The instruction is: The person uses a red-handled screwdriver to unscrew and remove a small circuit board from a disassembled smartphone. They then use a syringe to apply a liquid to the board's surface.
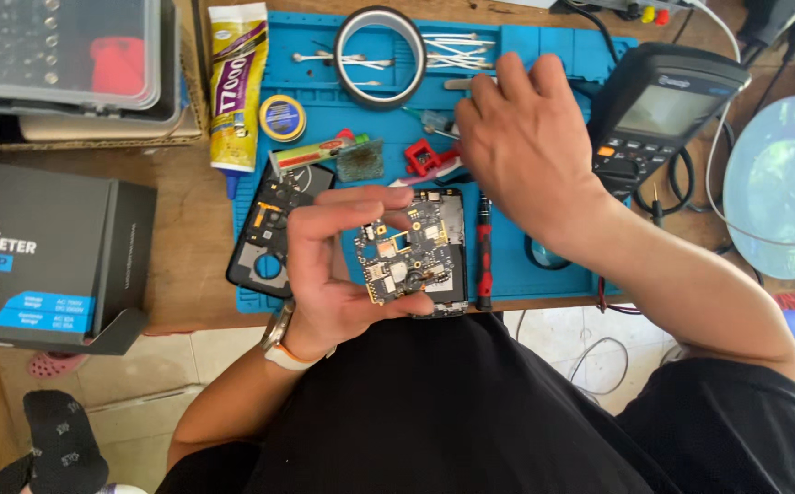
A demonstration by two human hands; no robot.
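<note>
An opened phone with its circuit board exposed point(418, 252) is held up over the near edge of the desk point(192, 252) by the left hand point(329, 265). The phone's long axis runs away from the person, roughly upright in the view. The left hand is closed around it from the left: the thumb lies under the lower edge and the fingers point(352, 203) curl over the upper left corner, so the board faces up and is mostly uncovered.

The right hand point(516, 137) is placed beyond the phone and to its right, above a blue work mat point(516, 265). It is seen from the back, fingers bent downward toward small tools lying on the mat. Whether anything is pinched between its fingertips cannot be told, since they are hidden beneath the hand. The right hand is the nearer one to those tools; the left is fully occupied by the phone.

Just right of the phone, a red-and-black screwdriver point(483, 252) lies on the mat, parallel to the phone's long axis. Left of the left hand, a black phone back frame point(265, 242) rests on the mat. Right of the right hand, a multimeter point(663, 110) is set on the desk.
</note>
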